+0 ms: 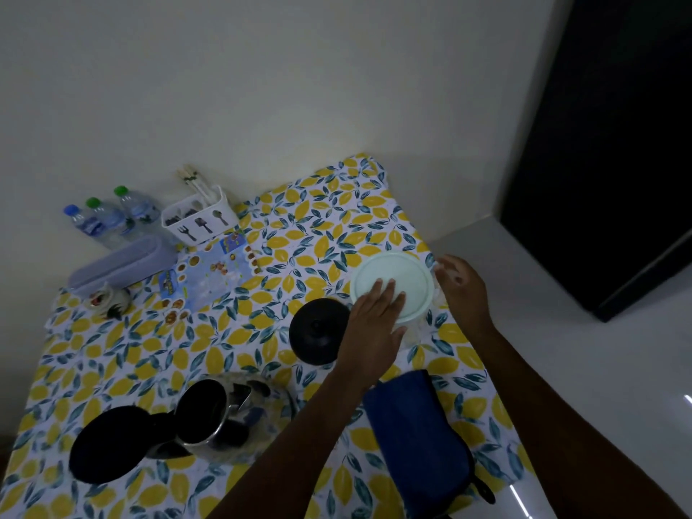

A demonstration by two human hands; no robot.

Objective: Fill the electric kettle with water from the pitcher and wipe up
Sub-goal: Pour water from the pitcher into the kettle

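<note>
The clear pitcher (419,324) with a pale green round lid (397,279) stands at the table's right edge. My left hand (370,331) lies flat on the near side of the lid, fingers extended. My right hand (462,290) is at the pitcher's right side with its fingers loosely spread and blurred; whether it grips anything is unclear. The steel electric kettle (209,417) stands near the front left, its black lid (108,443) flipped open. A round black kettle base (316,331) sits just left of the pitcher. A folded blue cloth (415,440) lies under my forearms.
The table (112,354) has a lemon-print cover and stands against a wall. At the back left are three water bottles (108,219), a white cutlery caddy (198,219), a lilac holder (120,264), a printed leaflet (209,275) and a small figurine (106,301). Pale floor lies to the right.
</note>
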